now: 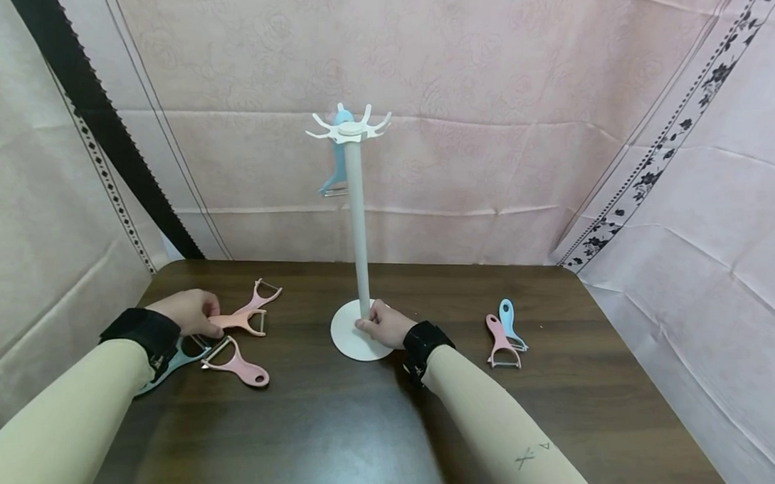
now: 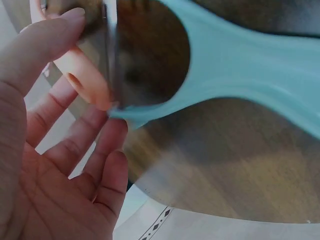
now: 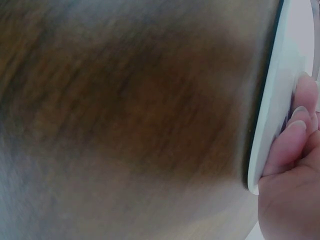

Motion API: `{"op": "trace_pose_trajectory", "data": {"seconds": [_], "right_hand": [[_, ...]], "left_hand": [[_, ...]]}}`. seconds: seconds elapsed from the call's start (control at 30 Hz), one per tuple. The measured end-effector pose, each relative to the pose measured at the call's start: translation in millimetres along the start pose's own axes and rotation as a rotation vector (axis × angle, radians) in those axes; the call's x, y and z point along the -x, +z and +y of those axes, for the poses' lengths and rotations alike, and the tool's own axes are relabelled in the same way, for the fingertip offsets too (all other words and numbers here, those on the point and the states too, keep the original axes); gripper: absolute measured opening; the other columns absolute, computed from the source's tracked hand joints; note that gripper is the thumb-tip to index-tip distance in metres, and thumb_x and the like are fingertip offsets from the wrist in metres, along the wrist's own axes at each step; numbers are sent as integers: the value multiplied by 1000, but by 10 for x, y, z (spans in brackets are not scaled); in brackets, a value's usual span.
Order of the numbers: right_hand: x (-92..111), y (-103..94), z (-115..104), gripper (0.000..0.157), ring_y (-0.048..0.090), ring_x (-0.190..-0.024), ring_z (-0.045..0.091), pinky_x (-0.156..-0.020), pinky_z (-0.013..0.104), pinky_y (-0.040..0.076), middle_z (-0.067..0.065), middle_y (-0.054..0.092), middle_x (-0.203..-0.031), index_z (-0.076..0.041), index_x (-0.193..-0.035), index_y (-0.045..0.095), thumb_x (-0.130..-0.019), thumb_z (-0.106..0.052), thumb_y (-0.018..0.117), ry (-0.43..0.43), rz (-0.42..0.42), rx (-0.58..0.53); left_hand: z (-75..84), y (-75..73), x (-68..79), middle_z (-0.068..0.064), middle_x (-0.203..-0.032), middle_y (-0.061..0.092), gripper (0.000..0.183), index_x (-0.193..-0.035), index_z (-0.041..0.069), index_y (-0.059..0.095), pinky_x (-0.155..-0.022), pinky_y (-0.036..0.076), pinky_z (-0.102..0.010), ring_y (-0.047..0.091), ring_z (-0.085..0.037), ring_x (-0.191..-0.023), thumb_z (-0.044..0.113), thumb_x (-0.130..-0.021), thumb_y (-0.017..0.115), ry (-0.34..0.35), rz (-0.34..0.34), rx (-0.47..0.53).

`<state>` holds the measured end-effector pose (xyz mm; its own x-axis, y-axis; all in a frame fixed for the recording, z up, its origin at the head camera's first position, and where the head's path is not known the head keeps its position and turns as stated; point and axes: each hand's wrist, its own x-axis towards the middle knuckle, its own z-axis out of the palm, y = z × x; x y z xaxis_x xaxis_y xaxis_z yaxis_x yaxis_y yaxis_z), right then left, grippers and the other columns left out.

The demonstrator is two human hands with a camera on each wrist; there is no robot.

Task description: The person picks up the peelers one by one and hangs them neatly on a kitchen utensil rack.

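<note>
Y-peeler in peach (image 1: 244, 319) sits pinched in our left hand (image 1: 191, 312) near a turquoise Y-peeler (image 2: 220, 57); our right hand (image 1: 388, 327) grips the white hook stand (image 1: 357, 222) at its foot.

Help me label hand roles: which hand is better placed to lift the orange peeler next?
Probably the left hand: it pinches the orange peeler, while the right hand holds the stand low down.
</note>
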<state>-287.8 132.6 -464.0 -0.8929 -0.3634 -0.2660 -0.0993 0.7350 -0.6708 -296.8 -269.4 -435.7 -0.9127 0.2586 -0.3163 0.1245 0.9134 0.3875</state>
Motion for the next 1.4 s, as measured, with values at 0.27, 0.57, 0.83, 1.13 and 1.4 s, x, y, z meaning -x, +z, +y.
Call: {"op": "trace_pose_trajectory", "data": {"seconds": [0.27, 0.57, 0.83, 1.13, 1.4], "right_hand": [[14, -4, 19, 31, 52, -80, 19, -72, 31, 41, 5, 53, -86, -10, -98, 45, -99, -40, 53, 6, 7, -12], [46, 16, 9, 30, 52, -80, 18, -72, 30, 42, 4, 52, -85, -10, -97, 45, -99, -39, 53, 10, 14, -19], [39, 15, -4, 30, 52, -78, 18, -71, 30, 40, 4, 53, -84, -10, -97, 45, -99, -39, 54, 14, 11, -22], [31, -2, -12, 31, 52, -76, 17, -68, 29, 40, 3, 53, -83, -10, -96, 45, -99, -39, 54, 5, 6, -25], [3, 5, -10, 31, 52, -75, 16, -67, 29, 40, 3, 54, -81, -10, -95, 45, -98, -38, 55, 2, 5, -39]], "left_hand": [[111, -135, 14, -2, -78, 57, 30, -92, 4, 64, -61, 39, -33, 50, -20, -70, 27, -78, 78, 92, 118, 47], [319, -178, 65, -5, -88, 64, 31, -103, 2, 69, -65, 42, -33, 53, -22, -76, 27, -85, 74, 166, 290, 190], [577, -324, 110, -6, -99, 68, 47, -109, 10, 70, -72, 45, -34, 56, -22, -86, 50, -85, 69, 195, 434, 290], [873, -507, 105, -6, -103, 68, 45, -112, 12, 69, -70, 45, -27, 56, -18, -90, 48, -85, 70, 232, 557, 457], [1227, -788, 209, -2, -103, 67, 37, -113, 15, 68, -65, 44, -24, 58, -17, -86, 39, -86, 72, 379, 655, 530]]}}
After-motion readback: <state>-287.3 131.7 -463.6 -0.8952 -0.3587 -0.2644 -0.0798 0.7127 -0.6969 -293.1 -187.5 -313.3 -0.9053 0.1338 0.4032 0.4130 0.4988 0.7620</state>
